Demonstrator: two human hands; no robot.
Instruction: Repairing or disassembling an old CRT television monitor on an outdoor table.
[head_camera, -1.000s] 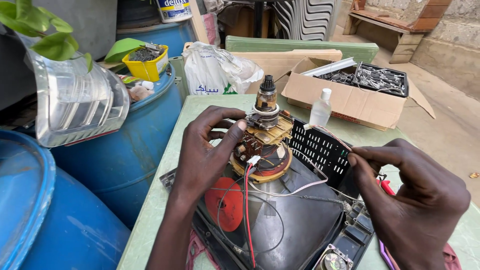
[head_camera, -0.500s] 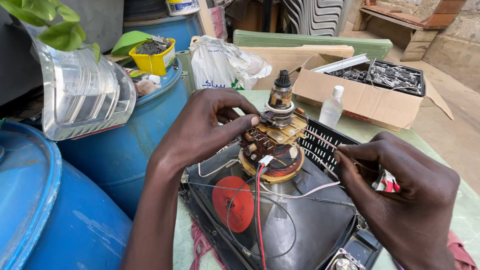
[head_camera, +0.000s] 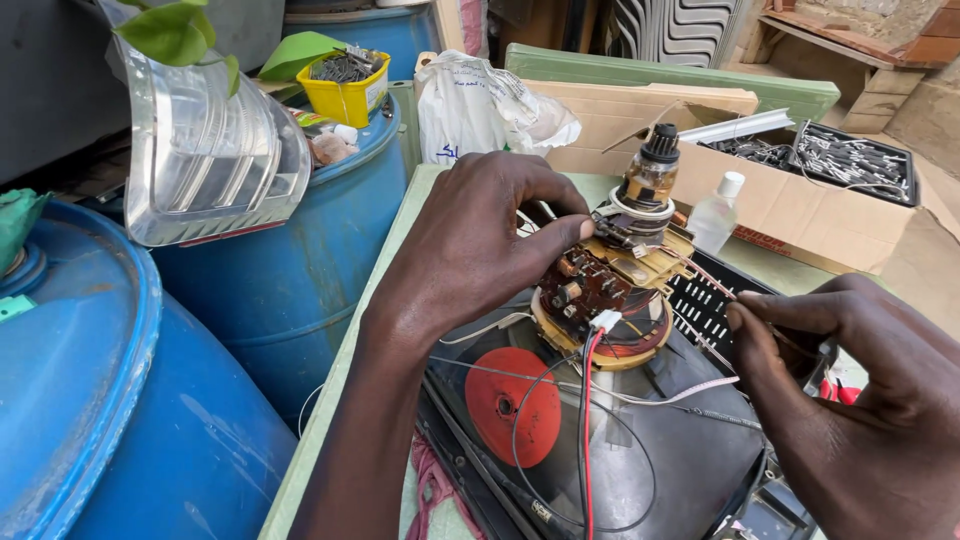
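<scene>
On the green table (head_camera: 380, 260), a picture tube (head_camera: 640, 460) lies neck-up so its yoke (head_camera: 600, 300) is reachable: the left hand (head_camera: 470, 250) pinches it steady, while the right hand (head_camera: 860, 400) pinches a thin wire (head_camera: 700, 345) taut.

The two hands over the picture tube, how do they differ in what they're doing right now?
The left hand reaches in from the left and pinches at the brown coil assembly on the tube's neck; the right hand sits lower on the right, off that assembly. The left hand's fingers touch the assembly itself, while the right hand pinches a thin wire leading away from it. Both are bare and pinching with thumb and fingertips.
</scene>
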